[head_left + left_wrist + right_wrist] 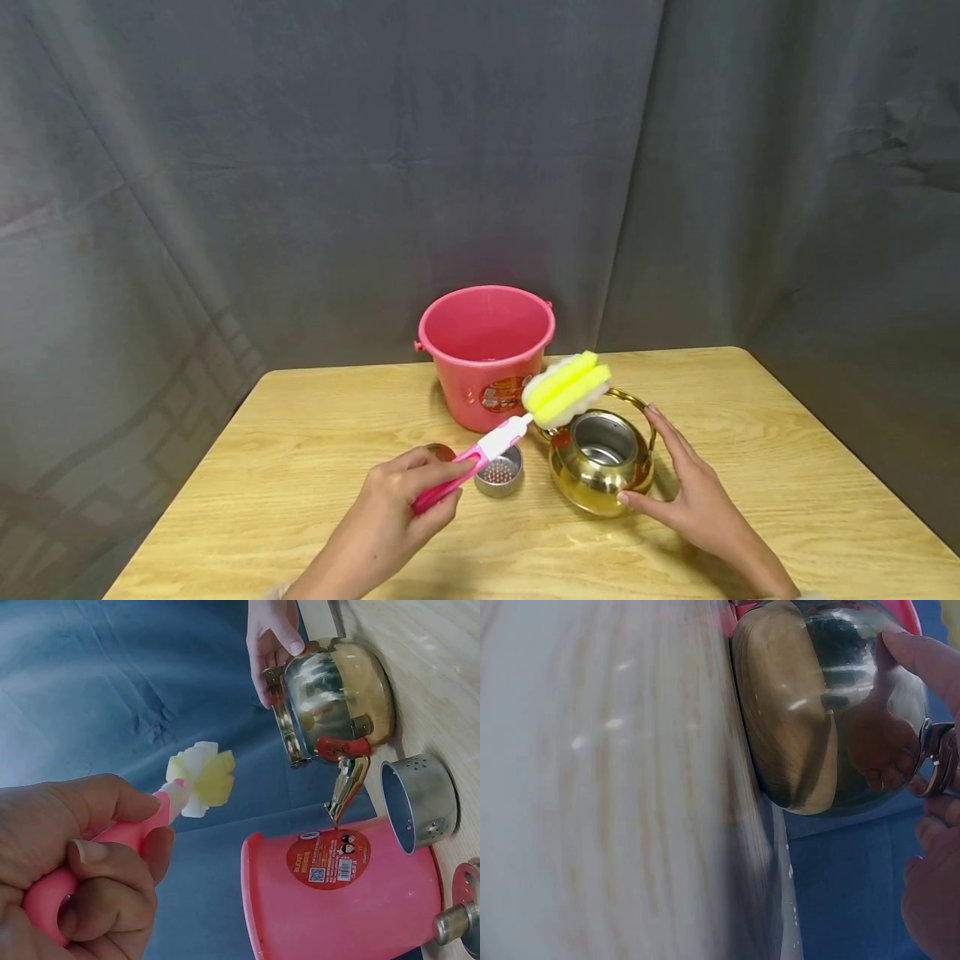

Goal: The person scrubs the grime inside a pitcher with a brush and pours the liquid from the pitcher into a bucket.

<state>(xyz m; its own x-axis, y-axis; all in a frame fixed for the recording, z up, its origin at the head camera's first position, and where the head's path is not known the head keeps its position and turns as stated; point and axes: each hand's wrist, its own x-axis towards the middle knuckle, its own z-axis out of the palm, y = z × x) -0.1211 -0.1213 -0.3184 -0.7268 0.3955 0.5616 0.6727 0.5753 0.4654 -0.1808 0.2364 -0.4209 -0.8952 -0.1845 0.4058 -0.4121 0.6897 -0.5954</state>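
Observation:
My left hand (401, 500) grips the pink handle of a sponge brush (567, 388). The brush's yellow and white sponge head is raised, overlapping the rim of the kettle's far side in the head view. A shiny gold kettle (592, 483) stands on the table with its top uncovered and its steel inside showing. At its right side is my right hand (697, 500), thumb on the kettle's body and fingers at the raised handle. In the left wrist view the spout (349, 784) points toward the bucket.
A pink bucket (487, 400) stands behind the brush. A perforated steel strainer cup (498, 473) sits left of the kettle. Beside it lies a round lid with a knob (451, 924), partly hidden by my left hand in the head view. Grey curtain (375, 167) hangs behind the wooden table (315, 433).

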